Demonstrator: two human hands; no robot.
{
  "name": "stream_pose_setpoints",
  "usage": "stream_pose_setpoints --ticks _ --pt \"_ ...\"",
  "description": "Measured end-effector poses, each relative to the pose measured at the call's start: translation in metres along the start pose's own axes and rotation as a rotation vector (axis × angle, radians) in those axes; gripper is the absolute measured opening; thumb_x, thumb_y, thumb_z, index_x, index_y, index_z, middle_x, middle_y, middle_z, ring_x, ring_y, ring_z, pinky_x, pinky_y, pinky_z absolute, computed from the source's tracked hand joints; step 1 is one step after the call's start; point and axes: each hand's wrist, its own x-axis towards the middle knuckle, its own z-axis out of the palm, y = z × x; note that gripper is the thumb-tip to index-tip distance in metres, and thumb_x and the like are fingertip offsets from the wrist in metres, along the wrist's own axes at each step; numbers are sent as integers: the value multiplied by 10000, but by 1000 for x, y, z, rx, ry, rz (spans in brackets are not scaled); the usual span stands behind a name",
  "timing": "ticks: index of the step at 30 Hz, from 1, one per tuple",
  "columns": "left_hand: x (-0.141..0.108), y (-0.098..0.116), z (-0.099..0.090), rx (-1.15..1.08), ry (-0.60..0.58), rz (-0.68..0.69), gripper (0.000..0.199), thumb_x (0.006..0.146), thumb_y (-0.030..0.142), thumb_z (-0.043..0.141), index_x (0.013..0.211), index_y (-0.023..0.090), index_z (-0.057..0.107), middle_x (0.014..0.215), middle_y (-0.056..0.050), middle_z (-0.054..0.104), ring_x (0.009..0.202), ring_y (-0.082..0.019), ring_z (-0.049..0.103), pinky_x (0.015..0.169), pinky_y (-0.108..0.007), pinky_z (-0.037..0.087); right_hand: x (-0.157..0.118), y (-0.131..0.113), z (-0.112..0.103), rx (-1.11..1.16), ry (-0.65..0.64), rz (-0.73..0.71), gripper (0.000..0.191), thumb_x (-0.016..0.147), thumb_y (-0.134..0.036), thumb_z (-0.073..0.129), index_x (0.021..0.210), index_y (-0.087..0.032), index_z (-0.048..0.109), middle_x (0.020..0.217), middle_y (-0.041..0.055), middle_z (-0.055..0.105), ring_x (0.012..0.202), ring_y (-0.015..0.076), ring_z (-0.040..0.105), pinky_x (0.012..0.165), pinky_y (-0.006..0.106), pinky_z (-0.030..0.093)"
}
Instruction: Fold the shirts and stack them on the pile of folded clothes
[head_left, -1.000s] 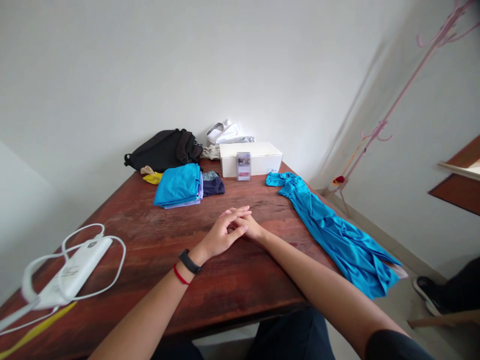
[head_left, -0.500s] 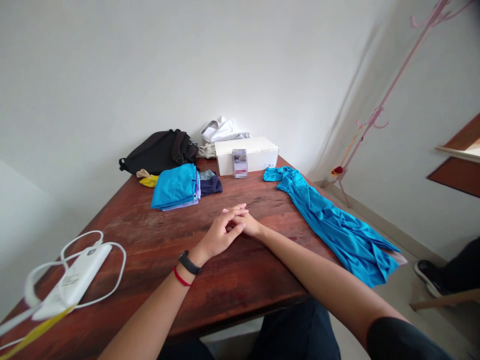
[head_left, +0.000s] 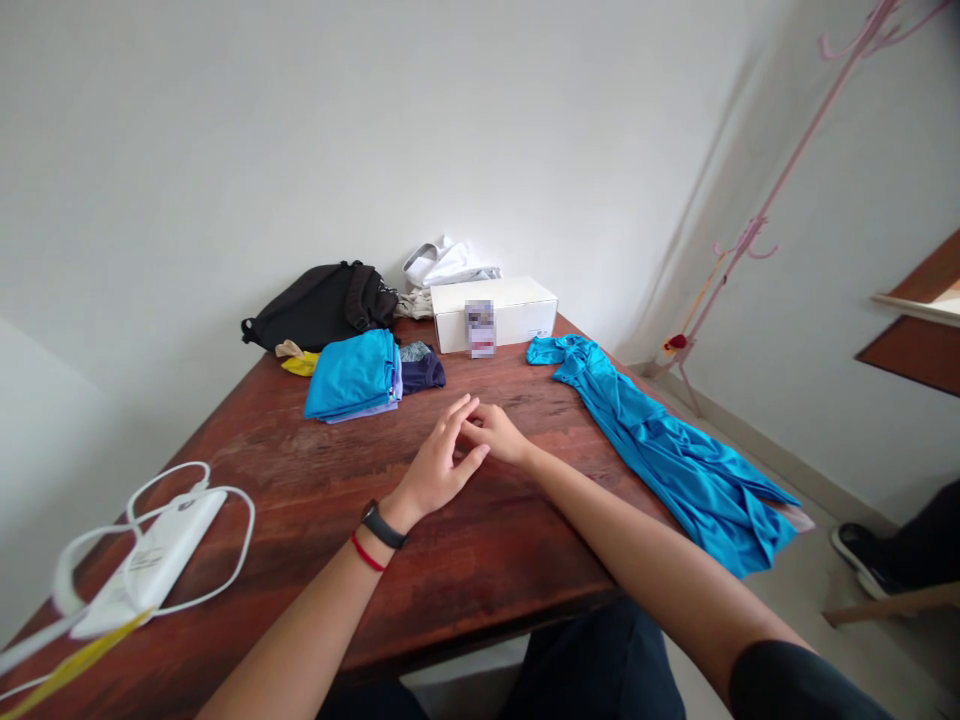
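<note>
My left hand [head_left: 440, 462] rests above the wooden table with its fingers stretched out and the thumb apart. It holds nothing. A black wristband [head_left: 385, 526] and a red cord [head_left: 367, 553] circle that wrist. My right hand [head_left: 498, 434] meets it from the right, its fingers bent inward and touching the left fingers. The right fingertips are partly hidden behind the left hand; no object shows in them. Nearest on the left lies a folded blue cloth stack [head_left: 354, 375] with lilac fabric beneath. To the right, a long crumpled blue garment [head_left: 645, 430] stretches along the table edge.
A white box [head_left: 517, 312] stands at the back with a small blurred packet [head_left: 481, 330] before it. A black backpack [head_left: 311, 305] lies behind the folded cloth. A white power strip [head_left: 154, 565] with looped cable sits front left. A pink coat stand [head_left: 780, 200] leans right.
The hands have loosened from their interlaced clasp. My left fingers have lifted and straightened, and the right fingers have drawn back a little and bent.
</note>
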Motion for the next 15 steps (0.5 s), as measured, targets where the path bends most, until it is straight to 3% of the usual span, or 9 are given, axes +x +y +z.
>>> stream_pose_setpoints --ticks 3,5,8,11,15 --pt "0 -8 -3 12 -30 -57 623 990 319 570 1564 283 333 1609 -135 378 1044 -204 684 944 -389 583 10 8 -31 -388 214 41 280 937 -404 615 992 -178 772 1048 133 711 1035 280 633 952 420 478" --pt "0 -13 -5 30 -60 -63 534 997 305 551 1513 289 413 1541 -114 465 869 -147 683 842 -343 605 14 16 -53 -641 341 221 329 935 -393 607 1148 -184 747 1301 184 627 1266 342 531 1062 497 417" --pt "0 -15 -5 60 -85 -42 394 999 292 547 1393 279 543 1427 -75 572 822 -128 672 817 -315 602 16 31 -77 -835 409 522 506 937 -435 582 1369 -174 623 1614 205 337 1504 406 251 1146 612 296" --pt "0 -12 -5 80 -116 -31 332 999 292 550 1326 273 601 1378 -58 610 830 -131 679 798 -296 599 17 44 -89 -869 384 683 635 940 -493 549 1474 -150 514 1703 205 96 1563 421 36 1177 662 188" --pt "0 -8 -8 113 -148 -31 265 1000 282 549 1241 266 658 1310 -38 656 882 -148 691 816 -288 588 18 57 -97 -869 357 797 722 938 -541 522 1534 -142 436 1707 224 21 1559 443 45 1181 652 171"
